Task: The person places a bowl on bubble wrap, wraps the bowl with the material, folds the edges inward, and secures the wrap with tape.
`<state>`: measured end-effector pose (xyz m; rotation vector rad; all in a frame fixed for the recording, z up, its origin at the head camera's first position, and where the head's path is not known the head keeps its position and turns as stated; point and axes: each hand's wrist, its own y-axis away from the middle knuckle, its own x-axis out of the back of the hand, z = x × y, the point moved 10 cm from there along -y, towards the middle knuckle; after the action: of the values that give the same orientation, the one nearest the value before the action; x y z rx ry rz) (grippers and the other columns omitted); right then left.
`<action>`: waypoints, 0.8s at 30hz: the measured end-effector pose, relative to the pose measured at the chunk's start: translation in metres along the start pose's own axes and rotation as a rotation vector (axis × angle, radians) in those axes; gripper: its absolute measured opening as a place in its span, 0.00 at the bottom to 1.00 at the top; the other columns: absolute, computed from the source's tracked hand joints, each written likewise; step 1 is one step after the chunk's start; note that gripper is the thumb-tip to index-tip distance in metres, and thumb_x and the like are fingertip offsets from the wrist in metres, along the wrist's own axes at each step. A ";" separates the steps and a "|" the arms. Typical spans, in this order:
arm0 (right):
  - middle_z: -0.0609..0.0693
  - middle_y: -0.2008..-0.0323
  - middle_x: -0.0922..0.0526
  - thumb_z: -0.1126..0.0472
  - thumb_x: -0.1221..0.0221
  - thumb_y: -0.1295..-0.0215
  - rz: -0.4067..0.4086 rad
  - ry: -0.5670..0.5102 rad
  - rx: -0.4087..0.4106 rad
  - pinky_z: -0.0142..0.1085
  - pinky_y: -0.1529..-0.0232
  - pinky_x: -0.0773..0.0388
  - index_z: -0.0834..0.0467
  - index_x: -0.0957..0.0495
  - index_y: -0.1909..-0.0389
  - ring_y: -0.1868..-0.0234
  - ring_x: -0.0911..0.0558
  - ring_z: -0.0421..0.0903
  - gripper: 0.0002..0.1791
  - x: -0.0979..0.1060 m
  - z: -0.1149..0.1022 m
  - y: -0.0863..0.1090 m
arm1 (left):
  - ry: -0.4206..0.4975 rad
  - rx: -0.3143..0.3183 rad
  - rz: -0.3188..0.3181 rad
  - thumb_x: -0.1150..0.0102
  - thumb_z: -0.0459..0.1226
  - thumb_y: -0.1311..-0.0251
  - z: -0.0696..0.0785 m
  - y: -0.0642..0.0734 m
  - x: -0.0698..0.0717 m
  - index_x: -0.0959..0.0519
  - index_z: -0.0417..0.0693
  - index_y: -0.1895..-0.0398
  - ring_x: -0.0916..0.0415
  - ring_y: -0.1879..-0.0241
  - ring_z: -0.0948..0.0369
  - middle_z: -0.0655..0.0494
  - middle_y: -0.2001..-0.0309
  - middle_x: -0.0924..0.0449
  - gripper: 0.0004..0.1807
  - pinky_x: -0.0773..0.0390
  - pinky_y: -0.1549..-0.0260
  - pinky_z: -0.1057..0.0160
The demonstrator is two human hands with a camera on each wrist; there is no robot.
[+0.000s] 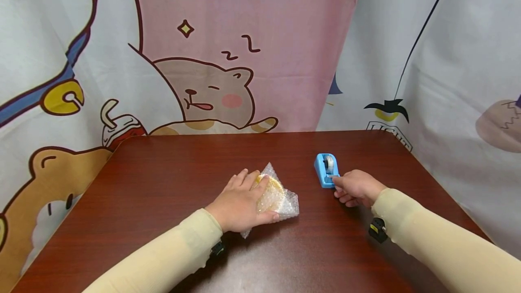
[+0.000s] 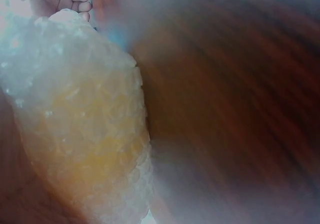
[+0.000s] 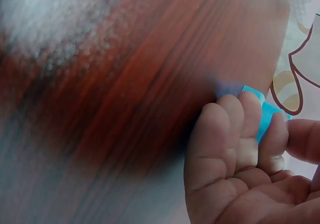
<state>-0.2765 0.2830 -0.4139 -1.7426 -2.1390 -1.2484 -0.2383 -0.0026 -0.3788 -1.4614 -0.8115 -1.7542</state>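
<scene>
My left hand (image 1: 240, 202) rests with spread fingers on a bubble-wrapped bundle (image 1: 290, 205) on the table. Through the clear wrap shows something round and yellow (image 1: 273, 193); its kind is hidden by the bubbles. The left wrist view has the bundle (image 2: 85, 134) close up, bulging beside the palm. To the right, a light blue tape dispenser (image 1: 321, 169) holds a roll of clear tape (image 1: 329, 163). At its near, cutter end my right hand (image 1: 358, 186) pinches the tape's end between thumb and index finger, the other fingers curled below. The right wrist view shows the dispenser (image 3: 265, 116) partly behind the fingers.
Both hands work over a dark red-brown wooden table (image 1: 163, 184). Behind it and along its sides hangs a cartoon-printed curtain (image 1: 301, 35), close to the table's edges. Each wrist carries a small black device, such as the right one (image 1: 378, 230).
</scene>
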 end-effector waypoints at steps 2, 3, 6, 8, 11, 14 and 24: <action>0.55 0.65 0.15 0.50 0.51 0.17 -0.001 0.008 -0.001 0.39 0.59 0.15 0.67 0.25 0.55 0.61 0.17 0.50 0.21 0.000 0.000 0.000 | 0.001 0.000 0.000 0.56 0.77 0.35 0.000 0.000 0.000 0.45 0.51 0.15 0.51 0.18 0.36 0.43 0.17 0.46 0.56 0.48 0.20 0.38; 0.55 0.65 0.15 0.50 0.51 0.16 -0.003 0.013 0.001 0.39 0.59 0.15 0.67 0.24 0.56 0.61 0.17 0.51 0.21 0.000 0.000 -0.001 | 0.002 -0.001 -0.001 0.56 0.77 0.35 0.000 0.000 0.000 0.45 0.51 0.15 0.51 0.18 0.36 0.43 0.17 0.46 0.56 0.48 0.20 0.38; 0.55 0.64 0.15 0.50 0.51 0.17 -0.002 0.025 -0.001 0.39 0.59 0.15 0.66 0.23 0.58 0.60 0.18 0.51 0.22 0.000 0.000 -0.001 | 0.003 0.000 -0.003 0.56 0.77 0.35 0.000 0.000 0.000 0.45 0.51 0.15 0.51 0.18 0.36 0.43 0.17 0.46 0.56 0.48 0.19 0.38; 0.56 0.64 0.15 0.50 0.50 0.17 0.000 0.032 0.001 0.40 0.59 0.15 0.66 0.23 0.58 0.60 0.18 0.51 0.22 0.000 0.000 -0.001 | 0.004 0.003 -0.005 0.56 0.77 0.35 0.000 0.000 -0.001 0.45 0.51 0.15 0.51 0.18 0.37 0.43 0.17 0.46 0.56 0.48 0.19 0.39; 0.56 0.63 0.15 0.50 0.50 0.17 0.006 0.040 0.002 0.40 0.59 0.15 0.66 0.22 0.58 0.60 0.18 0.51 0.22 0.001 -0.001 -0.002 | 0.002 0.007 -0.007 0.56 0.77 0.36 -0.001 0.000 -0.001 0.45 0.52 0.15 0.52 0.17 0.37 0.44 0.17 0.46 0.56 0.48 0.19 0.39; 0.57 0.63 0.15 0.51 0.51 0.17 0.012 0.056 0.007 0.41 0.59 0.14 0.67 0.23 0.57 0.60 0.18 0.52 0.21 0.001 -0.002 -0.002 | -0.001 0.009 -0.008 0.56 0.77 0.36 -0.001 0.000 -0.002 0.45 0.52 0.15 0.52 0.17 0.37 0.44 0.17 0.46 0.57 0.48 0.19 0.39; 0.59 0.61 0.15 0.53 0.50 0.18 0.033 0.098 0.032 0.41 0.60 0.14 0.68 0.23 0.56 0.61 0.18 0.51 0.20 0.001 -0.007 -0.001 | 0.003 0.006 -0.003 0.56 0.78 0.36 -0.001 -0.001 -0.001 0.44 0.51 0.15 0.52 0.17 0.37 0.43 0.17 0.46 0.57 0.47 0.20 0.38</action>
<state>-0.2809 0.2796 -0.4094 -1.6611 -2.0566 -1.2567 -0.2392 -0.0031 -0.3804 -1.4547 -0.8172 -1.7545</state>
